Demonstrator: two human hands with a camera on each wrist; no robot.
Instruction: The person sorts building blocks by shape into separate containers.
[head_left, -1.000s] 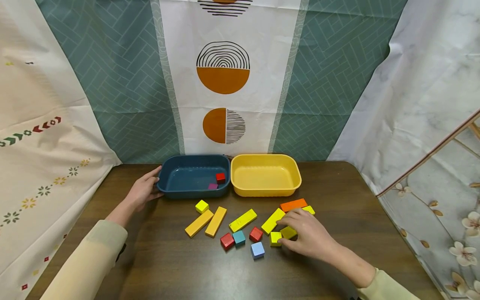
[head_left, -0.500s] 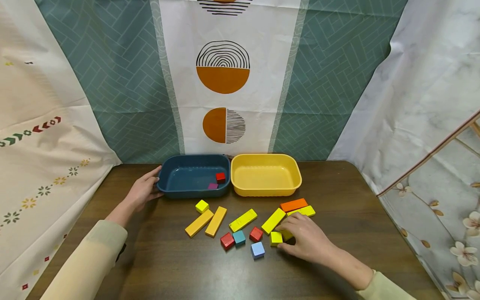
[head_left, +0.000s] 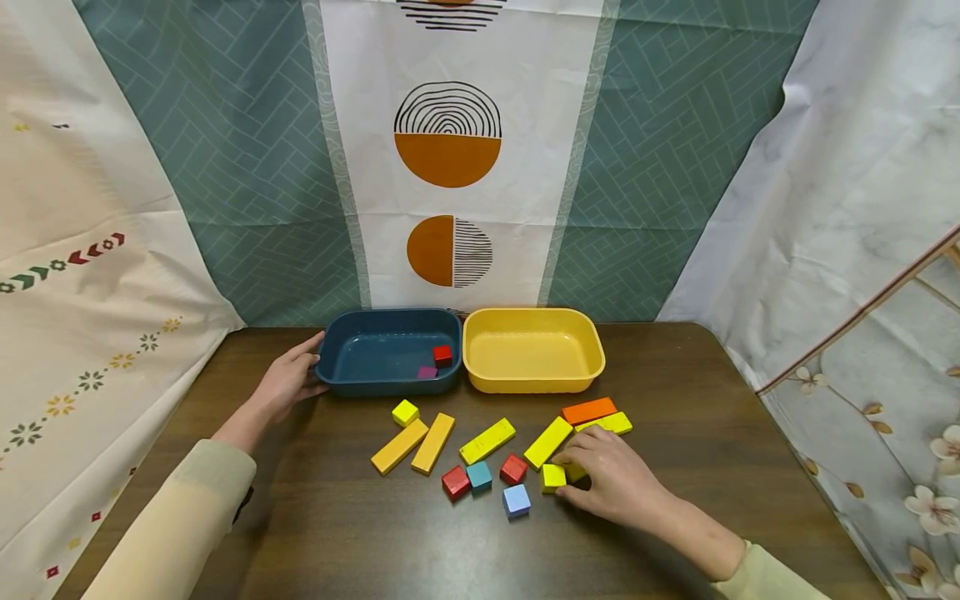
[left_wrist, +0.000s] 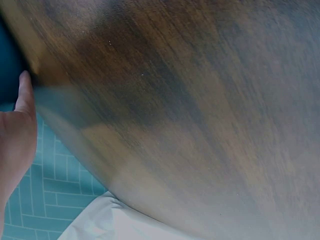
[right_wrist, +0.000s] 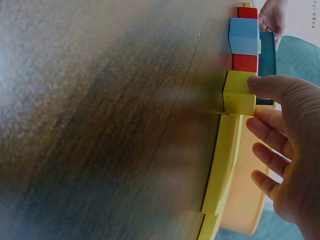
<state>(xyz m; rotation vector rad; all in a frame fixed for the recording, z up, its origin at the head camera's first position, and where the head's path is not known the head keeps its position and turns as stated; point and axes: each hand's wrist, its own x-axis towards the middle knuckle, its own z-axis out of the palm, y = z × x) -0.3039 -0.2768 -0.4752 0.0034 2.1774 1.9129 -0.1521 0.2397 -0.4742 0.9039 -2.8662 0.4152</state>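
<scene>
Yellow tray [head_left: 532, 358] and blue tray [head_left: 367, 358] stand side by side along the far edge of the brown table [head_left: 330, 533], the blue tray on the left. The right hand [head_left: 611, 477] is in front of the yellow tray's right end. Its thumb and index finger pinch a yellow cube [head_left: 552, 477] — the thumb on an upper edge, the index finger at the side facing the yellow tray — and the cube rests on the table; the remaining fingers are loosely bent. The left hand [head_left: 288, 379] has its fingers extended against the end of the blue tray away from the yellow tray. Inside the blue tray, at the end adjoining the yellow tray, lie a red block [head_left: 442, 356] and a purple block [head_left: 427, 372]. In front of the yellow tray, an orange bar [head_left: 588, 411] and a yellow bar [head_left: 547, 442] lie near the right hand, which partly covers further yellow blocks [head_left: 615, 422]. A light-blue cube [head_left: 516, 501] sits farther out from the yellow tray than two red cubes [head_left: 513, 469] and a teal cube [head_left: 479, 476].
</scene>
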